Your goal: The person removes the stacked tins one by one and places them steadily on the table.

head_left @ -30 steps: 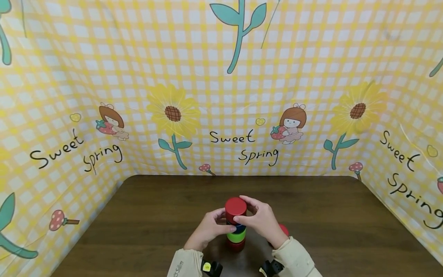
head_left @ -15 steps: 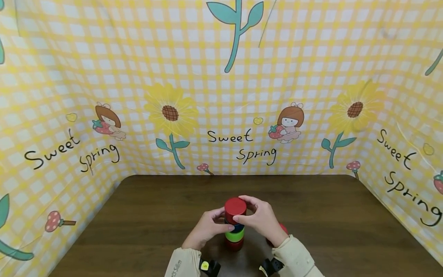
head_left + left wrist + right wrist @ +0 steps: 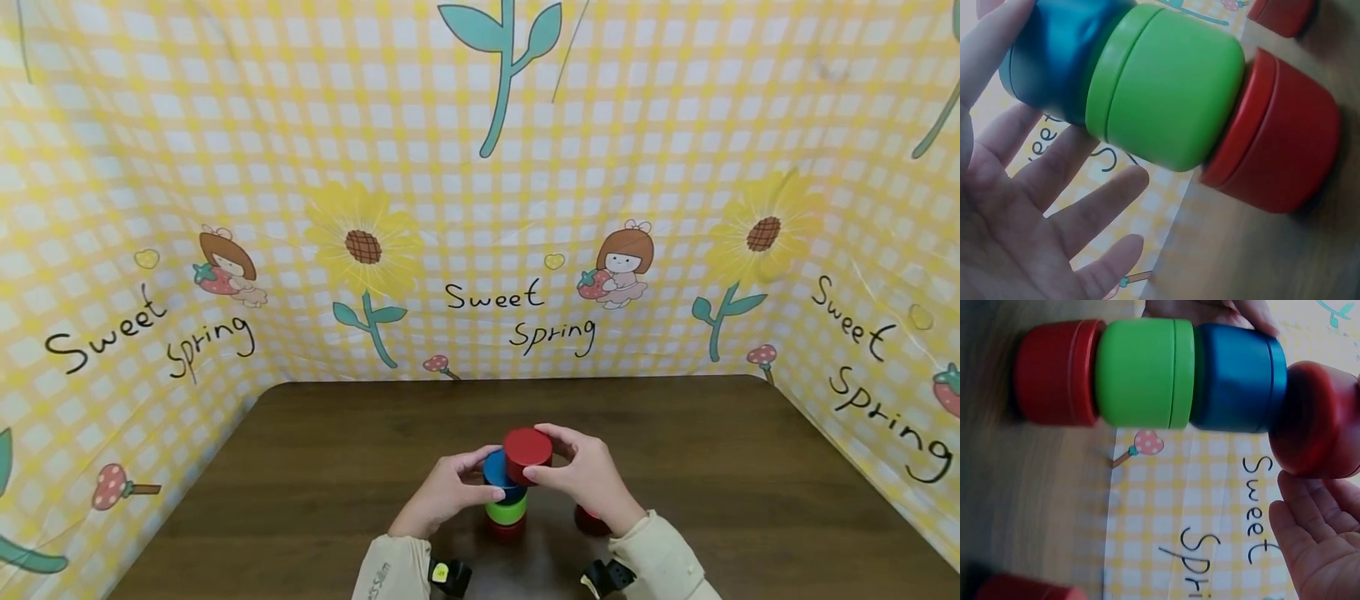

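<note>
A short column of lidded round jars stands upright on the table: a red jar [image 3: 1060, 372] at the bottom, a green jar [image 3: 1166, 87] on it, then a blue jar [image 3: 1235, 378]. My left hand [image 3: 442, 492] holds the blue jar between thumb and index finger; its other fingers are spread in the left wrist view. With thumb and fingers, my right hand [image 3: 588, 473] grips another red jar [image 3: 528, 448] at the top, set off to the right so that part of the blue lid shows. In the right wrist view this jar is tilted against the blue jar's edge.
One more red jar [image 3: 591, 522] stands on the brown wooden table [image 3: 337, 450], right of the column and partly hidden by my right hand. A yellow checked cloth [image 3: 480, 208] with printed flowers rises behind the table and along both sides.
My right hand has shifted the top red jar to the right, uncovering part of the blue lid. My left hand keeps its hold on the blue jar.
</note>
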`<state>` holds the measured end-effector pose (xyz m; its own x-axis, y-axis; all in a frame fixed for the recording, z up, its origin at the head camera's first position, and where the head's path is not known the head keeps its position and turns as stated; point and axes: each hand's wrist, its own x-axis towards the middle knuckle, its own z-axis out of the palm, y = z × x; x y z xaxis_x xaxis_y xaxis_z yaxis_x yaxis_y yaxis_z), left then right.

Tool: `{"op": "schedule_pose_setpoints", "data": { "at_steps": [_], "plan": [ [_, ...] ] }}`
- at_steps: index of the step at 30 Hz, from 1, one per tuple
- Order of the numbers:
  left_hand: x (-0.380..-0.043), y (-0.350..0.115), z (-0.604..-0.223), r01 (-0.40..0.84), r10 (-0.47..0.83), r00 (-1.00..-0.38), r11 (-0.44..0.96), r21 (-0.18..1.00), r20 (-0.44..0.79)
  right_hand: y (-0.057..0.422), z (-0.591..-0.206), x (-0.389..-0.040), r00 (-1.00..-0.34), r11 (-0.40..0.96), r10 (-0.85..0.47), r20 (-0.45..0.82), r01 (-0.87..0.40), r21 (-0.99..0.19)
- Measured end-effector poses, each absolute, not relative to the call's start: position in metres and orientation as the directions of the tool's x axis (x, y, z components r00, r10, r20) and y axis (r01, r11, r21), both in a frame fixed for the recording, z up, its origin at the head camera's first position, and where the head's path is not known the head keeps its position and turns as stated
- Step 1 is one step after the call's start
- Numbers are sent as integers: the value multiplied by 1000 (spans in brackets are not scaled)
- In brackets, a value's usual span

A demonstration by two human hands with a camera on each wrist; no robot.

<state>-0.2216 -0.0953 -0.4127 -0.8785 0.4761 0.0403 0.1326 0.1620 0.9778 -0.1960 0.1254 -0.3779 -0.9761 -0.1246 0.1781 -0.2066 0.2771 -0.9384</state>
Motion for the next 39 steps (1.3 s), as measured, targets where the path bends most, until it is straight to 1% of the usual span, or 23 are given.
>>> {"op": "schedule_pose_setpoints", "data": {
  "at_steps": [6,11,20,28,35,39],
  "plan": [
    [-221,-96,-410,156,479,-877,208,966,38,144,-377,-188,-987,326,-53,155,-164,-931],
    [-221,-98,-409,161,486,-873,200,967,44,155,-375,-184,-987,349,-31,157,-158,-924],
    [-221,-98,-412,160,475,-879,199,967,48,164,-378,-182,-985,377,-25,171,-167,-911],
    [-220,-98,-414,137,470,-882,185,973,35,184,-387,-180,-979,435,-27,202,-194,-879],
    [-222,-98,-415,125,472,-882,197,972,18,214,-394,-173,-976,476,64,208,-153,-866],
    [-222,-98,-415,121,466,-885,217,969,6,228,-398,-170,-959,488,103,264,-183,-854]
  ]
}}
